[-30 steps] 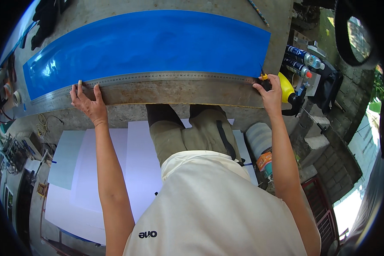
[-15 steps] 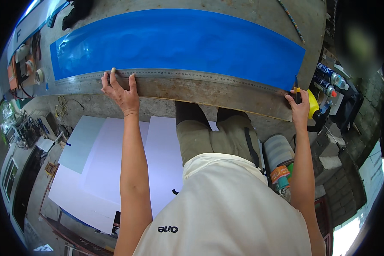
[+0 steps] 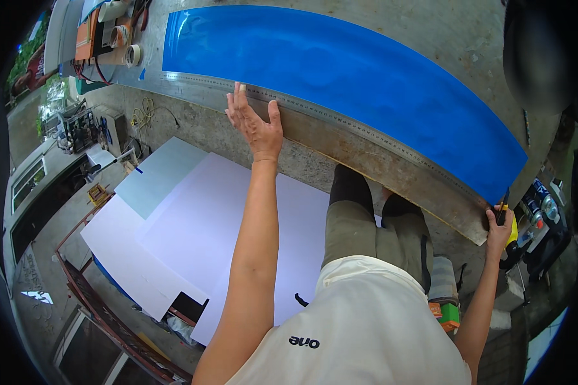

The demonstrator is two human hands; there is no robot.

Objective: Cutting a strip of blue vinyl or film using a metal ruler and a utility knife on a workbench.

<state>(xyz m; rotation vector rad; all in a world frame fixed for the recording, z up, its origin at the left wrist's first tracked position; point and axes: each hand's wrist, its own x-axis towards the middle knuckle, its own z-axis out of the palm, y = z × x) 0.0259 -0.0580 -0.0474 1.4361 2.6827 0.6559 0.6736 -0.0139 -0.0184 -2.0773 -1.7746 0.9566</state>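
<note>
A long blue sheet (image 3: 340, 70) with a smooth, slightly glossy surface lies on the metal worktable (image 3: 443, 25). Along its near edge runs a long steel ruler (image 3: 347, 122). My left hand (image 3: 257, 128) is at the ruler towards its left end, fingers stretched out and thumb apart, holding nothing. The fingertips meet the ruler and the sheet's edge; whether they press down I cannot tell. At the sheet's right corner, my right hand (image 3: 499, 234) grips a yellow and black utility knife (image 3: 504, 202), its blade end pointing away from me beside the ruler's end.
Tape rolls (image 3: 133, 56) and an orange box (image 3: 88, 35) occupy the table's far left. Spray cans (image 3: 541, 191) stand beyond the right end, near a yellow object (image 3: 512, 231). Behind me lie large white sheets (image 3: 212, 224). Another person (image 3: 27, 80) shows at the far left.
The view has swung, so the table now slants down to the right. My left hand's fingers have straightened and drawn closer together. The knife remains in my right hand at the sheet's right corner.
</note>
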